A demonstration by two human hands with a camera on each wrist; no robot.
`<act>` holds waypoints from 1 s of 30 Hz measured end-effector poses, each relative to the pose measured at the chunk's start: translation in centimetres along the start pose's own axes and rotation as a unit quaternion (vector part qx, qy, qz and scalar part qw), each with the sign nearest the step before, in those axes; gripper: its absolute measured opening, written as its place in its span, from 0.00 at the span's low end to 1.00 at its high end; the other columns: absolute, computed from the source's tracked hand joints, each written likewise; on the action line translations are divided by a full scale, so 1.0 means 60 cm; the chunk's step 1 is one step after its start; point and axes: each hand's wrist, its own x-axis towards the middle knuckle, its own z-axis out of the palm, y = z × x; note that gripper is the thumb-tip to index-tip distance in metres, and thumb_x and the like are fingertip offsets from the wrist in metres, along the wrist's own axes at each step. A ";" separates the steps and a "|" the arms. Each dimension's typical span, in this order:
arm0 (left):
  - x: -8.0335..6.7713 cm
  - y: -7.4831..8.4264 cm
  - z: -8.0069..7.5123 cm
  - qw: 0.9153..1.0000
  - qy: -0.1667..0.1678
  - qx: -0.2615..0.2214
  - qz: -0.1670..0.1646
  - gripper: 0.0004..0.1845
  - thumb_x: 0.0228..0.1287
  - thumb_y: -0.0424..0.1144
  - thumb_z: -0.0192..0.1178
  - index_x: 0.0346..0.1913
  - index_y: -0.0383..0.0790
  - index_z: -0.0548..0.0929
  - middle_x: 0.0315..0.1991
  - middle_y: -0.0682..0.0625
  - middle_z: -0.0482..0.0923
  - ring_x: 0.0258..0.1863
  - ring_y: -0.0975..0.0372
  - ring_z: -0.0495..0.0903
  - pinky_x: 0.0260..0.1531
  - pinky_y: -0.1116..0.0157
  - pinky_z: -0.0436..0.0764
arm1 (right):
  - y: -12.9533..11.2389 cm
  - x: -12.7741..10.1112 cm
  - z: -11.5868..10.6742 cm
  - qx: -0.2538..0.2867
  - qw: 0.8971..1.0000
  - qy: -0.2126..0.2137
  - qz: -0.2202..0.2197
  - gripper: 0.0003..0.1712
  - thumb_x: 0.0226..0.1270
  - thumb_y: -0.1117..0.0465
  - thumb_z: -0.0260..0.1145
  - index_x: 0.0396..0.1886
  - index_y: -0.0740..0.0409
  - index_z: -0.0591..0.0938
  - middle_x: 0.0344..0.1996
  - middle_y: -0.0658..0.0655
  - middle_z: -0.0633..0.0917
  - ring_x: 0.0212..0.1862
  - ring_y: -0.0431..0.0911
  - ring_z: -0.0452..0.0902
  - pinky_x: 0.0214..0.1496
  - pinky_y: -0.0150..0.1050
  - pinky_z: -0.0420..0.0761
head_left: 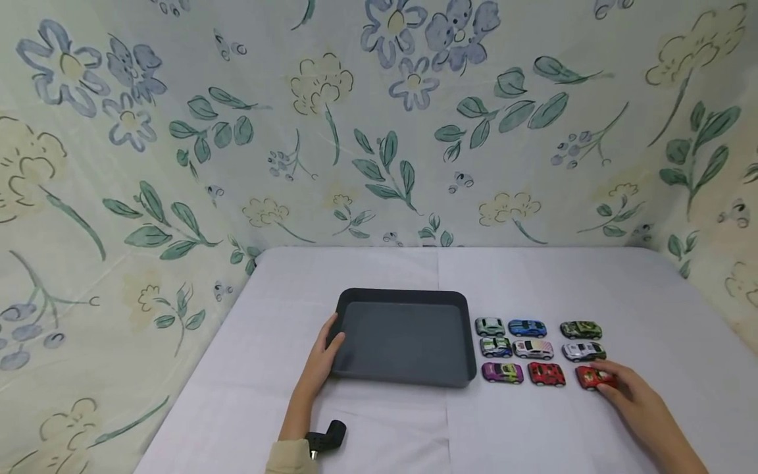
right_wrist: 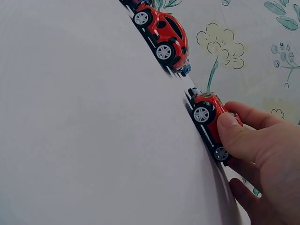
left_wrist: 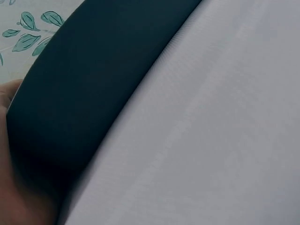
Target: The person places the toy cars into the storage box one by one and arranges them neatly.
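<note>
A dark grey tray [head_left: 355, 372] lies on the white table, and my left hand [head_left: 324, 359] grips its left rim, thumb over the edge. In the left wrist view the tray's outer wall [left_wrist: 89, 84] fills the upper left, with my left hand [left_wrist: 18, 187] beside it. Right of the tray stand several toy cars in rows. My right hand [head_left: 622, 388] pinches the red car [head_left: 589, 377] at the front right corner; the right wrist view shows thumb and fingers [right_wrist: 243, 138] curled round this red car [right_wrist: 206, 112]. Another red car [right_wrist: 164, 35] stands beyond it.
A purple car [head_left: 502, 372], a second red car [head_left: 546, 373], white, blue and green cars [head_left: 581, 329] fill the rows. A black wrist-mounted device [head_left: 327, 436] shows by my left sleeve. Floral cloth walls [head_left: 379, 131] enclose the table on three sides.
</note>
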 end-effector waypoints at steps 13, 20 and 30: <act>0.000 -0.001 -0.001 1.000 0.010 -0.017 -0.007 0.27 0.68 0.50 0.46 0.68 0.54 0.58 0.71 0.49 0.51 0.72 0.53 0.45 0.68 0.47 0.45 | -0.002 -0.007 0.010 -0.007 0.994 0.082 -0.070 0.18 0.66 0.60 0.56 0.52 0.64 0.73 0.50 0.71 0.72 0.51 0.09 0.46 0.54 0.06 0.51; -0.012 0.029 -0.007 1.000 -0.007 -0.019 -0.017 0.27 0.69 0.43 0.46 0.69 0.45 0.57 0.71 0.43 0.49 0.72 0.48 0.43 0.68 0.45 0.44 | -0.014 -0.009 -0.001 -0.007 0.997 0.068 -0.048 0.18 0.66 0.59 0.56 0.53 0.63 0.73 0.51 0.70 0.71 0.51 0.11 0.47 0.65 0.37 0.64; 0.003 -0.002 -0.001 1.000 0.012 -0.008 -0.010 0.23 0.67 0.45 0.48 0.64 0.52 0.65 0.69 0.44 0.56 0.71 0.49 0.50 0.67 0.45 0.48 | -0.034 -0.004 0.000 -0.019 0.997 0.062 -0.045 0.20 0.63 0.55 0.59 0.53 0.59 0.76 0.50 0.66 0.75 0.44 0.07 0.46 0.41 0.05 0.59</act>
